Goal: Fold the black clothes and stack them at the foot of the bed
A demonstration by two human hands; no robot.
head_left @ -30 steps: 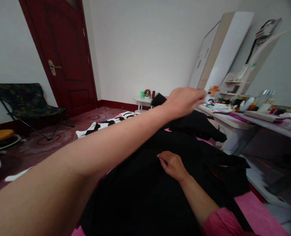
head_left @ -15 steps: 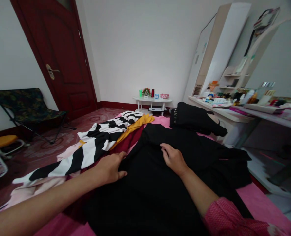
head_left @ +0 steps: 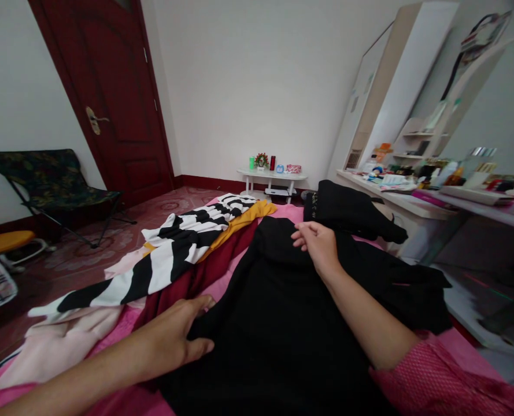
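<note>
A black garment [head_left: 257, 323] lies spread over the pink bed, its cloth reaching under both my hands. My left hand [head_left: 176, 338] rests at the garment's left edge, thumb and fingers apart, with the thumb on top of the black cloth. Over the garment's upper part is my right hand [head_left: 320, 245], its fingers loosely bent and no cloth visible in them. Left of the black garment lie a dark red garment [head_left: 196, 278], a mustard-yellow one [head_left: 235, 222] and a black-and-white striped one [head_left: 161, 268].
A folded black garment [head_left: 343, 209] sits at the bed's far right. Beside it stands a dressing table [head_left: 413, 199] crowded with bottles. A small white table [head_left: 291, 175] is against the far wall. At left are a camouflage folding chair [head_left: 51, 179] and a yellow stool [head_left: 7, 240].
My left hand has moved down and toward me along the garment's left edge. My right hand has shifted up and right, its fingers lifting from the cloth. The view has shifted slightly.
</note>
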